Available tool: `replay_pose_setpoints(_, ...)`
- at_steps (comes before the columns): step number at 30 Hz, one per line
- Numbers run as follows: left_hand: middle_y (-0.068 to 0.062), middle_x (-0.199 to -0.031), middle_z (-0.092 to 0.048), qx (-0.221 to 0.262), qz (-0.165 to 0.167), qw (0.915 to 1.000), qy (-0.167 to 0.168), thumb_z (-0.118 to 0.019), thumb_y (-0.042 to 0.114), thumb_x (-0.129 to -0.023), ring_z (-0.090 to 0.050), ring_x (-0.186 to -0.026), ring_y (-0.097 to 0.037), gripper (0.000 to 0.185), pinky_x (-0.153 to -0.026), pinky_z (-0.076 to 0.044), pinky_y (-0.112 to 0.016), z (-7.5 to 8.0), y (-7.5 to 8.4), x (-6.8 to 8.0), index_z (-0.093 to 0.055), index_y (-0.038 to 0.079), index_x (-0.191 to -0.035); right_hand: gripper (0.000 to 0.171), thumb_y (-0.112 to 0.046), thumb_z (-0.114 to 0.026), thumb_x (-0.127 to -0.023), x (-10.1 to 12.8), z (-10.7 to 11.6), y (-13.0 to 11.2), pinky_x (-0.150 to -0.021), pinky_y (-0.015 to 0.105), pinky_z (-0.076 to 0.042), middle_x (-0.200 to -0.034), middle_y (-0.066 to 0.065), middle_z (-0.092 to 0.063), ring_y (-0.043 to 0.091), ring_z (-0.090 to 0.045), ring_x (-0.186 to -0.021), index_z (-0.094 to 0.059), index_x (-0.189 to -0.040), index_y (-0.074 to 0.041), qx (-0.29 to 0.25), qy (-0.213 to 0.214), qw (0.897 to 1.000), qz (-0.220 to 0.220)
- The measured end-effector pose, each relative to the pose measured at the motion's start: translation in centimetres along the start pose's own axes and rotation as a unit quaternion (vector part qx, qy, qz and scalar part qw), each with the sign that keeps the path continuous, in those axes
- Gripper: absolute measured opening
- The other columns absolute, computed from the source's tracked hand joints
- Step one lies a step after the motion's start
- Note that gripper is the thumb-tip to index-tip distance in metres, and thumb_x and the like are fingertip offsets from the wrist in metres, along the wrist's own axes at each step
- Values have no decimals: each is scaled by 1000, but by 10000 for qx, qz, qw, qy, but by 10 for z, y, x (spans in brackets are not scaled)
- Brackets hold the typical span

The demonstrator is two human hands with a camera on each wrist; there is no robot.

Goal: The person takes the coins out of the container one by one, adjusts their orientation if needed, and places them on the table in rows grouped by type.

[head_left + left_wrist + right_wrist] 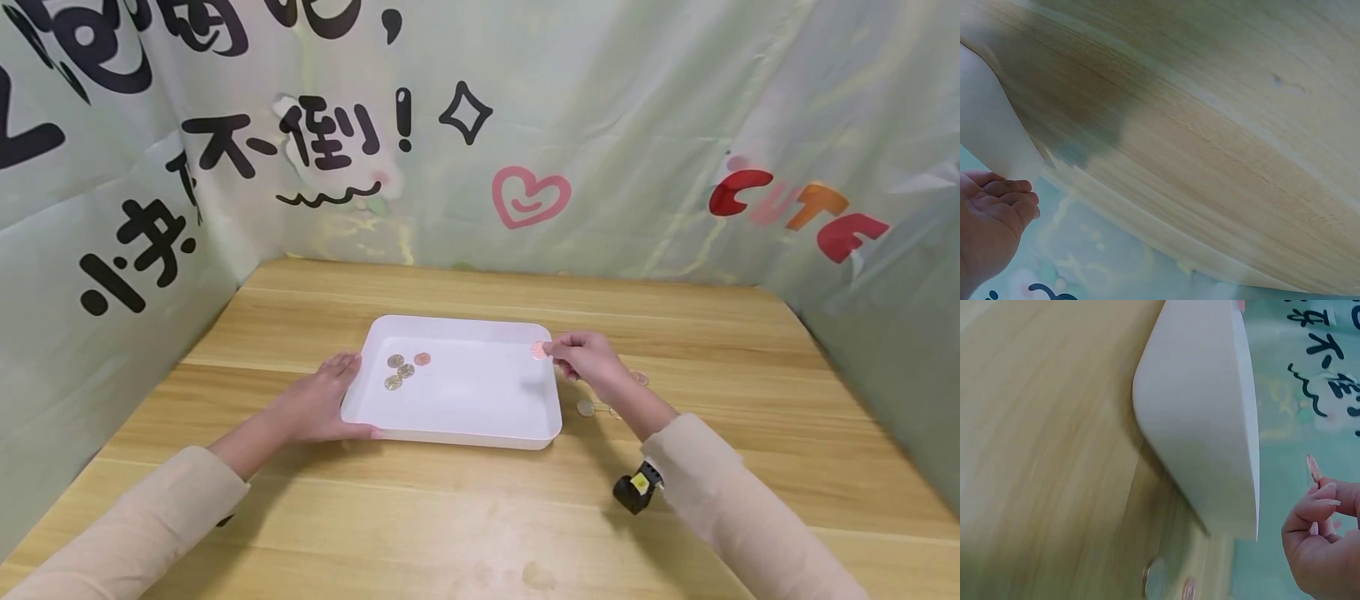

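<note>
- I have the right hand (pixel 581 358) just right of the frame's centre in the head view, its fingertips pinching a copper-coloured coin (pixel 538 351).
- That coin hangs over the right rim of the white tray (pixel 457 433), so the tray's open floor lies directly to the left of the hand and slightly below it. This is the relation that matters here.
- In the right wrist view the coin (pixel 1314 469) stands on edge between the fingers, at the right of the frame, beside the tray's (pixel 1204 425) outer wall.
- The left hand (pixel 322 404) lies flat, fingers straight, against the tray's left edge with the thumb along the near lower rim; it grips nothing.
- Four coins (pixel 403 369) already lie in the tray's left half, close together, nearer the left hand.
- A few loose coins (pixel 586 407) rest on the counter (pixel 480 517) just right of the tray, partly hidden under the right wrist, so the right hand is plainly the nearer one.
</note>
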State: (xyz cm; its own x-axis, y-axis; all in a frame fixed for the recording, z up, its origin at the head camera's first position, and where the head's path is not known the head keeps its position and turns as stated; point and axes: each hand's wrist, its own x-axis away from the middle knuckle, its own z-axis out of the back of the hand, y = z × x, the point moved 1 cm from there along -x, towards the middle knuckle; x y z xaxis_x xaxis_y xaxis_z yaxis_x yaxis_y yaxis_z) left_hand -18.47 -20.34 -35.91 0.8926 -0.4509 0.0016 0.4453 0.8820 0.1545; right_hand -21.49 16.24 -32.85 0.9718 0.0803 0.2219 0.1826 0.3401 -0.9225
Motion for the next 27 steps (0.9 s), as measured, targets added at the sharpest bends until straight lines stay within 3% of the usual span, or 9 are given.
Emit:
replay_pose_setpoints(6, -30, -142, -35, -40, 1, 10000, 1, -66, 65, -68, -33, -131, -47, 111, -97, -41, -55, 0, 0, 2, -30, -14, -138, 16, -13, -56, -91, 6, 23, 13, -53, 20, -40, -62, -3, -49, 4, -43, -55, -56, -87, 3, 114, 78, 9999, -14)
replay_pose_setpoints(22, -29, -141, -36, -41, -70, 9999, 73, -66, 64, -69, -34, -130, -47, 109, -98, -40, -55, 0, -1, 1, -31, -14, -137, 22, -19, -53, -94, 21, 92, 57, -56, 18, -44, -70, -10, -56, 2, -48, -60, -57, -97, 2, 438, 481, 9971, -396)
replay_pose_setpoints(27, -29, -141, -36, -68, -82, 9999, 75, -66, 64, -69, -35, -130, -46, 110, -98, -40, -55, 0, -2, 1, -31, -14, -137, 18, -17, -52, -94, 20, 108, 70, -56, 17, -45, -68, -11, -55, 0, -47, -59, -58, -93, 0, 323, 662, 9959, -522)
